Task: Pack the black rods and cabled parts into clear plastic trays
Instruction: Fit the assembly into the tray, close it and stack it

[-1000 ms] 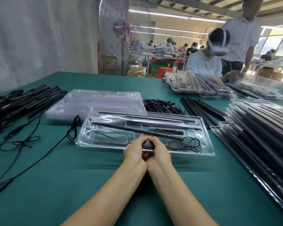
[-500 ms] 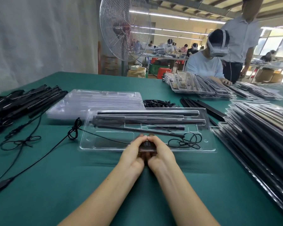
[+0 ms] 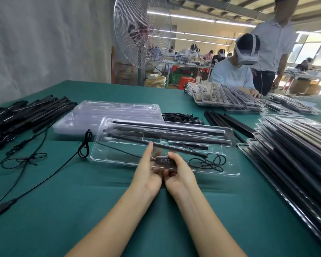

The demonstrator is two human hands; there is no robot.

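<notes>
Left hand: your left hand [image 3: 146, 173] pinches the near edge of the clear tray [image 3: 117, 160], with one digit straight on top and the fingers seen through the plastic beneath.
Right hand: your right hand [image 3: 180, 175] has its thumb pressed on the controller [image 3: 165, 160] and its fingers curled under the tray edge.
Clear tray: it lies on the green table [image 3: 63, 201] straight ahead of you, its near edge in both hands.
Black rods: several black rods [image 3: 167, 127] lie lengthwise in the far channels; one sits aslant, crossing toward the right.
Cable coil: a loose cable coil [image 3: 208, 162] rests in the right-hand pocket, just beside the controller.
Trailing lead: a tied cable bundle [image 3: 84, 145] hangs outside the left rim, and its lead runs off across the table to a plug [image 3: 0, 210].
Risk, controller: it probably is not seated yet; press off-centre and it may pop out or buckle the thin plastic.
Risk, lead: lift or slide the tray now and the trailing lead could drag, pulling the controller out of its pocket.
Risk, rods: tip the near edge up too far and the slanted rod may roll out of its channel.
Risk, coil: the loose loops could spring over the rim and snag when this tray joins the packed stack [image 3: 295, 145].
</notes>
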